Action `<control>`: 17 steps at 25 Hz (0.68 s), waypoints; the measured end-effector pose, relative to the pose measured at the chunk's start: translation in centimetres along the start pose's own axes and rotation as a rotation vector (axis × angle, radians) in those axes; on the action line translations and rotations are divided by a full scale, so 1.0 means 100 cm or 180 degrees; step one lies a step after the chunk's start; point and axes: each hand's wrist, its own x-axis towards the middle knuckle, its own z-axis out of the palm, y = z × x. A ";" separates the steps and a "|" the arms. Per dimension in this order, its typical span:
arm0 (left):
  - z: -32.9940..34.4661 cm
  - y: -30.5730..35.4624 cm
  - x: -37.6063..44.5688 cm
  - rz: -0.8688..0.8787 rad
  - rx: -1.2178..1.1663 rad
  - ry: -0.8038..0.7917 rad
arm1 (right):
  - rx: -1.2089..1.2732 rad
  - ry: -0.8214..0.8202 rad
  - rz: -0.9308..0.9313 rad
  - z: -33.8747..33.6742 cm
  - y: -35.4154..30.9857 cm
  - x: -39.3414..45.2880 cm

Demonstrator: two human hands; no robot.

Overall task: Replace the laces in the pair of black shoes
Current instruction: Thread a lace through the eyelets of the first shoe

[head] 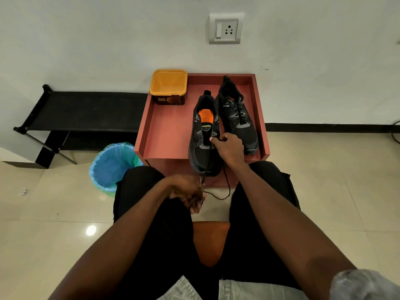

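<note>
Black pair of shoes on a reddish-pink raised-rim surface (164, 131), set against the white wall. Near shoe (204, 135) at front centre, toe overhanging the front edge toward the knees, tongue area open, orange insole visible. Far shoe (237, 118) just beside it on the right, laced, heel close to the back rim, outer side close to the right rim.

Right hand (229, 148) over the near shoe's eyelet area, fingers (213, 140) curled, pinching the black lace (225, 191) at an eyelet. Left hand (188, 192) low between the knees, below the front edge; fingers curled around the lace's lower part, exact grip hard to make out against the dark trousers. Lace hanging from the shoe in a loose loop between the two hands.

Open room: broad bare strip on the left half of the surface, between the near shoe and the left rim. Yellow-rimmed tub (168, 87) in the back-left corner, partly over the rim, well apart from the shoes.

Off the surface: blue-lined bin (112, 163) on the floor at left, partly covered by the left knee; black rack (82, 111) along the wall; wall socket (226, 29) above.

Hidden or cut off: near shoe's toe cap in shadow, lace ends not distinguishable, tub label too small to read.
</note>
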 end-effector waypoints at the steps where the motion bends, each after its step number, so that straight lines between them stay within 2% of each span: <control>1: -0.005 0.004 0.005 0.0385 -0.0110 0.0519 | -0.0037 -0.0041 0.0035 -0.001 0.001 0.000; 4: -0.013 0.022 0.014 0.1439 -0.0036 0.2696 | -0.0272 -0.0176 0.0109 -0.003 0.001 0.003; 5: -0.015 0.024 0.019 0.1561 0.0094 0.3214 | -0.0401 -0.0228 0.0114 -0.002 0.000 0.003; 6: -0.017 0.028 0.021 0.1576 0.0174 0.3410 | -0.0508 -0.0276 0.0142 -0.002 -0.001 0.004; 9: -0.016 0.032 0.034 0.1290 0.0938 0.3235 | -0.0644 -0.0533 0.0349 -0.006 -0.003 0.008; 12: -0.010 0.041 0.038 0.1310 0.1457 0.3287 | -0.0884 -0.0880 0.0459 -0.017 -0.009 0.009; 15: -0.007 0.044 0.033 0.1201 0.1639 0.3277 | -0.1065 -0.0734 0.0314 -0.026 -0.023 0.010; 17: -0.007 0.044 0.029 0.1163 0.1715 0.3098 | -0.0886 -0.0609 0.0209 -0.025 -0.031 0.012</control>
